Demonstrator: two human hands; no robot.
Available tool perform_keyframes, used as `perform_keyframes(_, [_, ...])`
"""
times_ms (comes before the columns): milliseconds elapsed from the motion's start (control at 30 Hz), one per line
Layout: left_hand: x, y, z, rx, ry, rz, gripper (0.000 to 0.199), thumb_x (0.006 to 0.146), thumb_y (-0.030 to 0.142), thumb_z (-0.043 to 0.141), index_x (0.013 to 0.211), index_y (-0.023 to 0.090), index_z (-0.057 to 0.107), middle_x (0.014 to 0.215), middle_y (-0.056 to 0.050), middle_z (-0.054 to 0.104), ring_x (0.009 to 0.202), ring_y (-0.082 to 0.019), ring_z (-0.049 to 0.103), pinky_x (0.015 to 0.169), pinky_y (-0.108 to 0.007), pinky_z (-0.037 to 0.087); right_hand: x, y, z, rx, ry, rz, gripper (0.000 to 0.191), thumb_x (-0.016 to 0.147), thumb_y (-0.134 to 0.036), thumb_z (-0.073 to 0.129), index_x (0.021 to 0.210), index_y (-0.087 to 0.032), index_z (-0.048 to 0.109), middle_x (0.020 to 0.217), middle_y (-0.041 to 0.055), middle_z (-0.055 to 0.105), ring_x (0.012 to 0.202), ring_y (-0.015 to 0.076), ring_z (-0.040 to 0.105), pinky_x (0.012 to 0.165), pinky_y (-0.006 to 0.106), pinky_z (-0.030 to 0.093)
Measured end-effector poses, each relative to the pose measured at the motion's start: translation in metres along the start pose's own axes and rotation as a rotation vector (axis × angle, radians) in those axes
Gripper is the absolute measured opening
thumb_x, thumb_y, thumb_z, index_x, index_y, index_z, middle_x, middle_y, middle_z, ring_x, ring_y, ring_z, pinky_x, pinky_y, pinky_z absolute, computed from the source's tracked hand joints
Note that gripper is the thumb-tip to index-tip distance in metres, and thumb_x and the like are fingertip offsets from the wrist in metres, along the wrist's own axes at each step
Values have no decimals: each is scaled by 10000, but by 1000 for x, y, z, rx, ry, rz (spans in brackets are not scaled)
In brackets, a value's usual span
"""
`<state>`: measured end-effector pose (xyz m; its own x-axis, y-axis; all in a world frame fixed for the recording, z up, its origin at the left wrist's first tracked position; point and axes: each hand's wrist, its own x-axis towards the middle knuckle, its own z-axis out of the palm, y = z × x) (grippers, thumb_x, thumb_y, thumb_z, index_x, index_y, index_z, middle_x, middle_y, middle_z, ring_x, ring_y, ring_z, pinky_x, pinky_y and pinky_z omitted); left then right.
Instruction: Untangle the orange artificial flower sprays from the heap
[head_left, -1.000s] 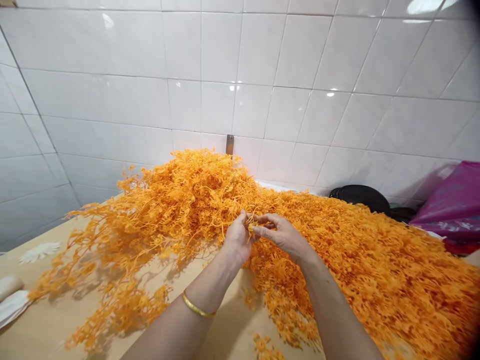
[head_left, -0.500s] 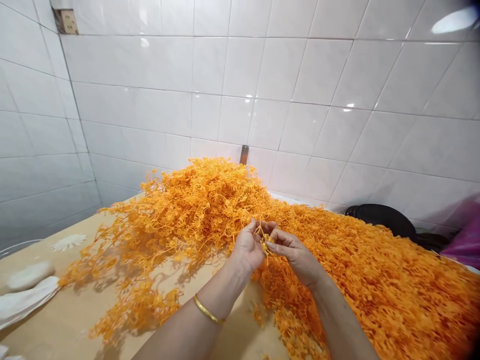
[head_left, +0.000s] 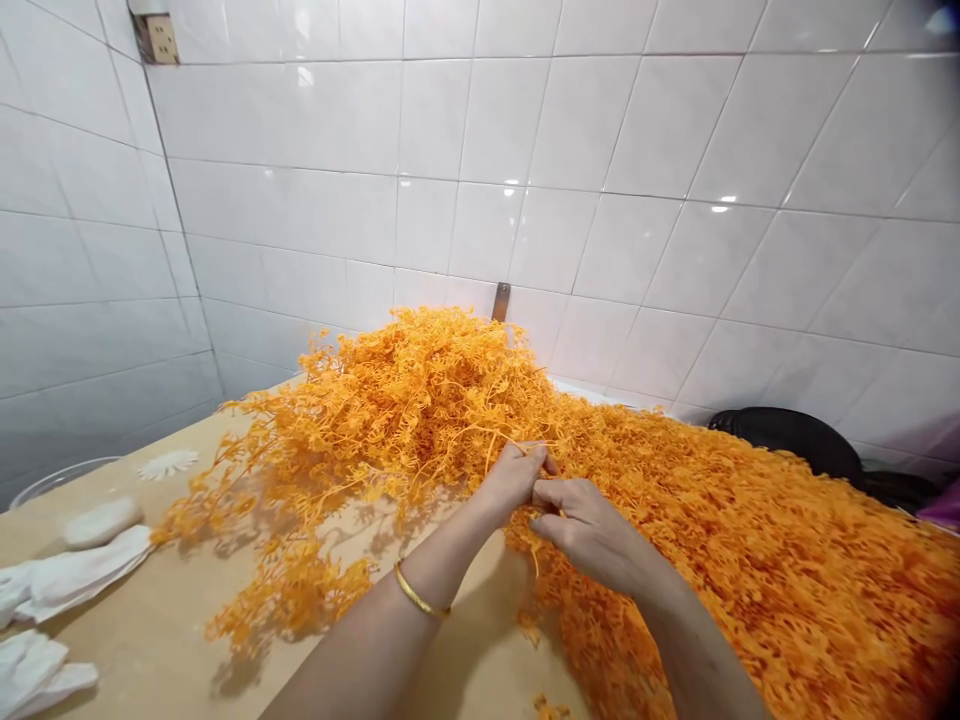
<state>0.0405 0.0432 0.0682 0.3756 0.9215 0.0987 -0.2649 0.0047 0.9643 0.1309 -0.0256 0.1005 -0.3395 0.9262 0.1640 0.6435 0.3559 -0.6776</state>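
My left hand [head_left: 511,480], with a gold bangle [head_left: 414,592] on its wrist, is closed on a thin orange sprig [head_left: 493,448]; part of the stem sticks out past the fingers. Pressed up against it from the right, my right hand [head_left: 581,520] has its thumb and fingers curled in, and what they pinch is hidden. A thin orange strand [head_left: 535,556] shows just below the right thumb. Both hands are in front of a tall heap of branching orange sprigs [head_left: 427,390]. On the right spreads a wide pile of small loose orange pieces [head_left: 780,560].
White cloth gloves [head_left: 82,575], a pale oval object [head_left: 101,522] and a white scalloped piece [head_left: 168,464] lie on the left of the tan tabletop [head_left: 480,640]. Behind stands a white tiled wall [head_left: 337,120]. A black round object [head_left: 787,437] rests against it at right.
The yellow-orange bits seen between my fingers earlier no longer show. My right hand has turned its knuckles up and closed in against the left. The view has shifted slightly left.
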Motion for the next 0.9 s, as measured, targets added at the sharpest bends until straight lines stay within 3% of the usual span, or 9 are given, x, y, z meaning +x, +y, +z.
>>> perform_keyframes(100, [-2,2,2,-34,-95,-47,250,735,309,457,566,131,507,476,34,423,400,-52,338,407,-188,239,-3,-9,-1,-44,28,8,214,608,-90,391,505,-179,227,510,-44,247,495,86,227,463,245,174])
perform_keyframes(200, [-1,3,3,-88,-70,-140,270,738,351,451,577,141,502,454,36,418,388,-63,352,400,-194,251,-4,-12,-3,25,4,32,206,611,-100,396,516,-180,231,516,-46,247,495,83,227,459,239,181])
perform_keyframes(267, [2,3,0,-82,-19,-145,289,748,358,443,557,147,489,414,46,375,364,-62,319,388,-194,231,-4,-16,1,36,9,42,205,614,-99,397,514,-178,237,508,-46,253,490,80,226,455,236,180])
perform_keyframes(400, [9,4,-17,-31,153,-50,310,773,325,427,509,163,424,353,73,261,332,-48,202,379,-193,149,-10,-38,14,71,-198,-26,177,629,-102,421,509,-170,308,516,-40,335,498,75,295,464,222,218])
perform_keyframes(467, [10,7,-23,-28,190,-24,296,789,310,398,529,170,416,347,81,227,331,-48,166,383,-194,130,-15,-45,16,12,-214,-54,180,660,-120,427,521,-172,324,532,-35,371,511,78,327,469,221,230])
perform_keyframes(700, [1,-5,6,250,-65,151,225,745,263,417,539,178,378,428,59,293,391,-60,247,409,-202,189,-22,-5,-24,-427,221,116,147,702,-221,439,566,-199,390,478,-26,407,433,100,336,423,241,196])
perform_keyframes(733, [-1,-11,12,301,-86,157,213,737,264,422,546,182,376,439,55,303,399,-65,256,412,-205,192,-23,1,-29,-485,297,124,64,692,-194,433,631,-207,446,499,-21,439,440,107,363,432,241,209])
perform_keyframes(833, [-8,-28,22,463,-113,133,201,729,284,426,552,194,391,441,46,309,411,-82,267,423,-220,191,-24,8,-37,-578,474,96,264,664,-111,399,864,-228,526,704,23,563,549,141,471,488,248,260])
perform_keyframes(900, [-15,-35,26,565,-116,129,215,714,274,445,520,197,395,438,39,303,423,-91,265,440,-230,187,-24,4,-38,-555,510,113,269,686,-117,387,864,-226,556,758,38,589,586,155,500,510,255,277])
